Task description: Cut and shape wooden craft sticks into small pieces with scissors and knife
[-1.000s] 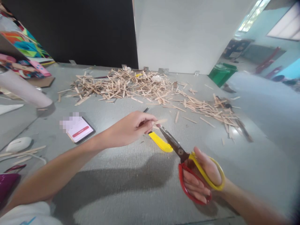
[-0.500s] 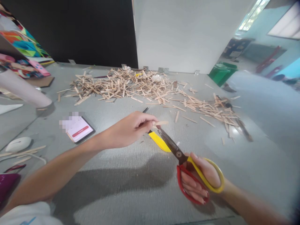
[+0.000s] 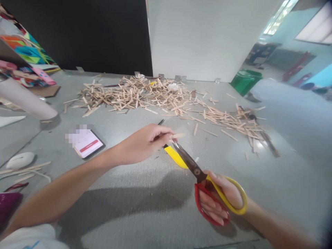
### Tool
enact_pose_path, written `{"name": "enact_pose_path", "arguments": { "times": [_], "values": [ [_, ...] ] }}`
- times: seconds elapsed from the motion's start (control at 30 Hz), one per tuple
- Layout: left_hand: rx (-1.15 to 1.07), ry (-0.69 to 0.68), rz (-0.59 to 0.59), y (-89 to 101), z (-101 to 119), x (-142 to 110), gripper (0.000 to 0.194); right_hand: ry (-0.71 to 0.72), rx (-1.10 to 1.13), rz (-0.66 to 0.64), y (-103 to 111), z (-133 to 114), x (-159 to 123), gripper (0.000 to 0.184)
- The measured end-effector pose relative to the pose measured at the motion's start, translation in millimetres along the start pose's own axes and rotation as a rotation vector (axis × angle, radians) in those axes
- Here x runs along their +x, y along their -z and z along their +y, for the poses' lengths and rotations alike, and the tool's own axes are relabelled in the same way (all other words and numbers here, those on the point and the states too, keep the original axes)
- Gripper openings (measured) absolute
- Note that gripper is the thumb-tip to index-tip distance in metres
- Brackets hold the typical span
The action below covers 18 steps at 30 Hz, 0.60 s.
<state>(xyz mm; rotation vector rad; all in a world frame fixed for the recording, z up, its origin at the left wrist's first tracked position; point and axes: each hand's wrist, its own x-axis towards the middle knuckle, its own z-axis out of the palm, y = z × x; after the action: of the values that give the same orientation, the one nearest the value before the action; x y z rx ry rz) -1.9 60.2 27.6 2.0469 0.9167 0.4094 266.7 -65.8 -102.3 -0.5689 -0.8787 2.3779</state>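
My left hand (image 3: 145, 143) pinches a short wooden stick (image 3: 178, 135) by its near end, holding it out over the grey table (image 3: 145, 207). My right hand (image 3: 220, 199) grips scissors (image 3: 204, 181) with one red and one yellow handle loop. The dark blades point up-left and their tips reach the stick right beside my left fingertips. A yellow ruler (image 3: 176, 157) lies on the table under the blades. A dark pen tip (image 3: 161, 121) shows just behind my left hand.
A wide heap of cut wooden sticks (image 3: 155, 95) covers the far part of the table and trails right. A phone (image 3: 86, 143) lies at the left, with a white mouse (image 3: 20, 160), loose sticks and colourful paper beyond. A green bin (image 3: 245, 81) stands at the far right.
The scissors and my right hand have slid left and slightly up, bringing the blade tips closer under the stick. My left hand has stayed almost still.
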Motion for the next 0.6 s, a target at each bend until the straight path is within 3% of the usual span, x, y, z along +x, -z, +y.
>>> {"name": "enact_pose_path", "arguments": {
  "times": [0.27, 0.43, 0.6],
  "values": [
    [-0.006, 0.026, 0.044, -0.4, -0.5, 0.8, 0.042, 0.015, -0.041, 0.01, 1.9, 2.6, -1.7, 0.079],
    [-0.11, 0.051, 0.14, -4.2, -0.6, 1.1, 0.056, 0.049, -0.07, 0.003, 3.0, 5.9, -1.5, 0.081],
    [-0.149, 0.052, 0.112, -5.0, 3.1, -0.6, 0.044, 0.049, -0.094, 0.051, 1.9, 5.6, -1.9, 0.081]
  ]
}}
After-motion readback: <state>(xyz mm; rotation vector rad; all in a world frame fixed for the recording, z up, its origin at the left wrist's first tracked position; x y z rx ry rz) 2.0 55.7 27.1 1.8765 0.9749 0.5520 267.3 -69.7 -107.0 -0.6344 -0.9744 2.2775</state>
